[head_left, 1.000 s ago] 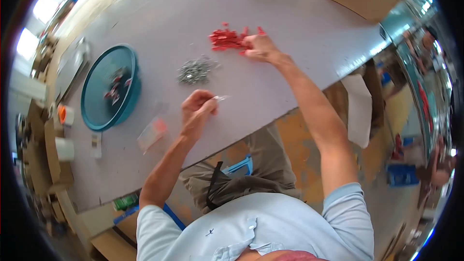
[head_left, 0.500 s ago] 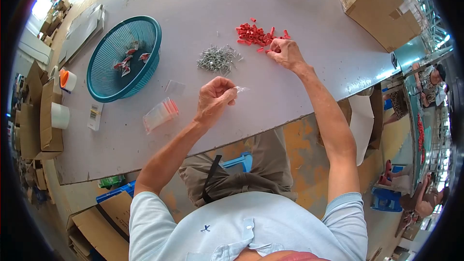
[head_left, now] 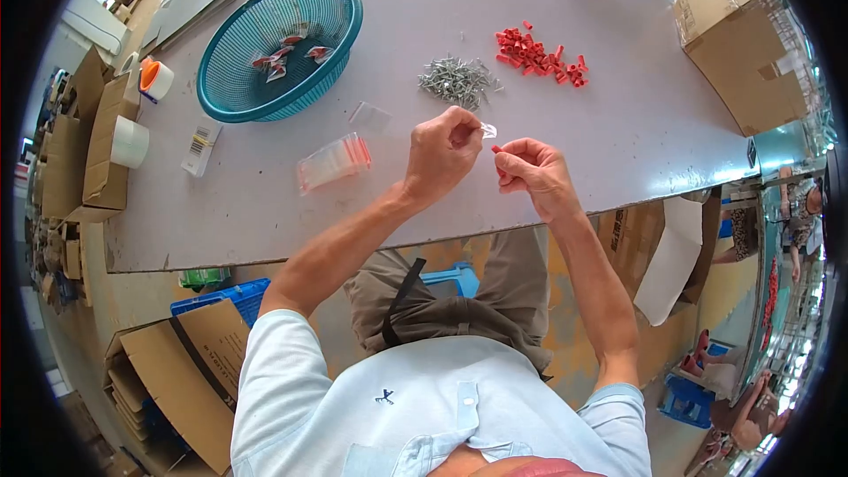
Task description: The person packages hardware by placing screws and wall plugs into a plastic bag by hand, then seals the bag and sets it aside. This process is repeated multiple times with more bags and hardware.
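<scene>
Two hands meet over the near part of the gray counter (head_left: 618, 124) in the head view. The left hand (head_left: 442, 155) has its grip pinched on a small clear bag (head_left: 488, 130), with thumb and finger pressed together on it. The bag pokes out to the right, toward the other hand. The right hand (head_left: 530, 172) is just beside the left one. Its grip pinches a little red piece (head_left: 495, 149) at the fingertips, right under the bag. I cannot tell if the piece and the bag touch. Farther back on the counter lies a pile of silver screws (head_left: 458, 79), and next to it, on the right, a pile of red pieces (head_left: 541, 55). A teal basket (head_left: 344, 31) sits to the left of the screws with a few small filled bags inside. A stack of clear bags (head_left: 334, 162) with red tops lies on the counter to the left of the left hand, and one flat empty bag (head_left: 369, 115) lies between that stack and the screws. A white tape roll (head_left: 130, 142) and an orange roll (head_left: 155, 78) sit at the far left. A big cardboard box (head_left: 742, 44) stands at the right end of the counter.
</scene>
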Action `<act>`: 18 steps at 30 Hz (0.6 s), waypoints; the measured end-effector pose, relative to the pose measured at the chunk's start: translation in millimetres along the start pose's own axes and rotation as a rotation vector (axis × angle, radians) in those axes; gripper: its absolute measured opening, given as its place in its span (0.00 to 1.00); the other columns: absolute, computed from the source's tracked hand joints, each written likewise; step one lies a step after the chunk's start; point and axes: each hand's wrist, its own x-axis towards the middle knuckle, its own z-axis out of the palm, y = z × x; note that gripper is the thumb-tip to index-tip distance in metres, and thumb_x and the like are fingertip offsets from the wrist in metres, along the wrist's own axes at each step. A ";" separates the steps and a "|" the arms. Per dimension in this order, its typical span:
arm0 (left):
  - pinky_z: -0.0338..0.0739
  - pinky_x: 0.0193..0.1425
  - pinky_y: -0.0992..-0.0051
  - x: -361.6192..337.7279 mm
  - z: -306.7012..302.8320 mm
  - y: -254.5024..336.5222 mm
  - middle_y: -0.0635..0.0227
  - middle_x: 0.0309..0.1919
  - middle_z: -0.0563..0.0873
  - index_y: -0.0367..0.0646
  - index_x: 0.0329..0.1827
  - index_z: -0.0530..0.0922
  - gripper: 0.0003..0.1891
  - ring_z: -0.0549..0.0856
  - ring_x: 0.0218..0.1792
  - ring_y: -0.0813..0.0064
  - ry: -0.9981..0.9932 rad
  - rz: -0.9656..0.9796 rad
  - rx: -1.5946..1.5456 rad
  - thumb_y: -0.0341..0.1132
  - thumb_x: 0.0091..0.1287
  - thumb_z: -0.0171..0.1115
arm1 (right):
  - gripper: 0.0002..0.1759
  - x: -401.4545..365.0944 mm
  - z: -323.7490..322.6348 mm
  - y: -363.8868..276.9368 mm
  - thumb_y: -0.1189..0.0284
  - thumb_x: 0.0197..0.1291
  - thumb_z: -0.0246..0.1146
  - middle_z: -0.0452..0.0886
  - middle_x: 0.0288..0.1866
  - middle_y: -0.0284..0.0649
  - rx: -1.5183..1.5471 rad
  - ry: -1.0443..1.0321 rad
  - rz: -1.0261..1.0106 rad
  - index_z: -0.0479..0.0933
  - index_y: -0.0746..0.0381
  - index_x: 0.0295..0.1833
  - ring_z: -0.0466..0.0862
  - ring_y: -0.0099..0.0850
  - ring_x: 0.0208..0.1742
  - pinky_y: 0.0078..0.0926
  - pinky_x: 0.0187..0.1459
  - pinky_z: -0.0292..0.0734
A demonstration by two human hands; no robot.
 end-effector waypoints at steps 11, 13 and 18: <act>0.87 0.35 0.70 -6.7 -1.6 -2.0 0.64 0.32 0.88 0.39 0.40 0.82 0.06 0.90 0.31 0.68 -0.068 0.420 0.294 0.20 0.63 0.69 | 0.09 9.5 3.6 1.2 0.71 0.67 0.73 0.86 0.34 0.36 0.130 0.065 0.084 0.83 0.66 0.43 0.86 0.20 0.32 0.22 0.36 0.91; 0.87 0.35 0.70 -8.0 -1.6 -1.3 0.64 0.31 0.88 0.40 0.40 0.82 0.07 0.90 0.31 0.67 -0.082 0.429 0.330 0.20 0.62 0.68 | 0.09 10.1 3.3 0.7 0.72 0.67 0.73 0.86 0.35 0.36 0.116 0.079 0.078 0.83 0.66 0.43 0.86 0.20 0.33 0.22 0.37 0.91; 0.86 0.34 0.73 -3.9 -1.3 2.0 0.63 0.31 0.89 0.39 0.40 0.83 0.05 0.90 0.30 0.73 -0.086 0.237 0.151 0.22 0.65 0.69 | 0.09 10.0 12.1 -0.7 0.73 0.66 0.72 0.86 0.36 0.37 0.107 0.183 -0.033 0.81 0.65 0.44 0.87 0.22 0.34 0.25 0.39 0.92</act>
